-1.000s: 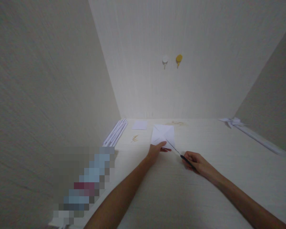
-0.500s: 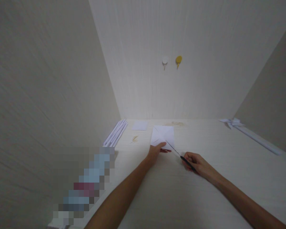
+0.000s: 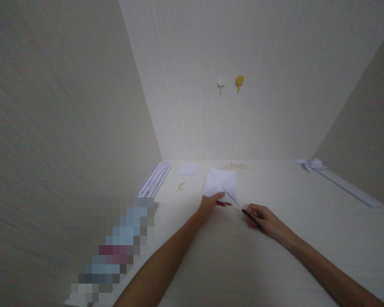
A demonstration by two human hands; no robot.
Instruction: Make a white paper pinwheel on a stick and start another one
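A square sheet of white paper (image 3: 225,179) with diagonal creases or cuts is pinched at its lower left by my left hand (image 3: 211,203), thumb on top and fingers beneath. My right hand (image 3: 259,218) is closed around the black handles of a pair of scissors (image 3: 250,216). The scissors' thin blades reach up and left over the lower right part of the paper, with the tip near its middle. How far apart the blades are is too small to tell.
On the white table (image 3: 211,264), rolled white paper sticks (image 3: 155,178) lie at the left and a smaller paper square (image 3: 187,168) at the back. A paper pinwheel (image 3: 313,164) on a long stick rests at the right. White and yellow hooks (image 3: 240,80) are on the back wall.
My left hand and the paper have shifted slightly right and down, toward the scissors. My right hand and the scissors have hardly moved.
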